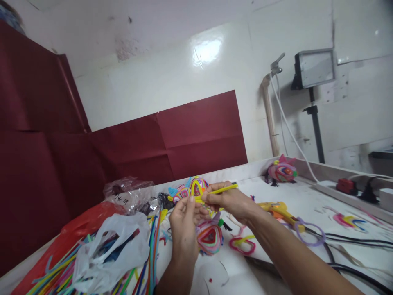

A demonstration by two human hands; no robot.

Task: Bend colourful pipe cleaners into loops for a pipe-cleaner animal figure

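A yellow pipe cleaner [225,189] is pinched between my two hands above the table, and part of it is bent into a loop. My left hand [184,219] grips it near the base of the loop with thumb and fingers. Beside it, my right hand [227,200] pinches the same stem, whose straight end sticks out to the right. Just below my hands lies a colourful pipe-cleaner figure [210,238] with red, pink and teal rings. Behind the hands sits another multicoloured figure [183,193], partly hidden.
A yellow glue gun [272,207] lies right, near a purple loop [310,233] and black cables. A pink figure [281,169] sits in the back corner. At left are a white plastic bag [123,241], a red bag [89,219] and many loose pipe cleaners [58,274].
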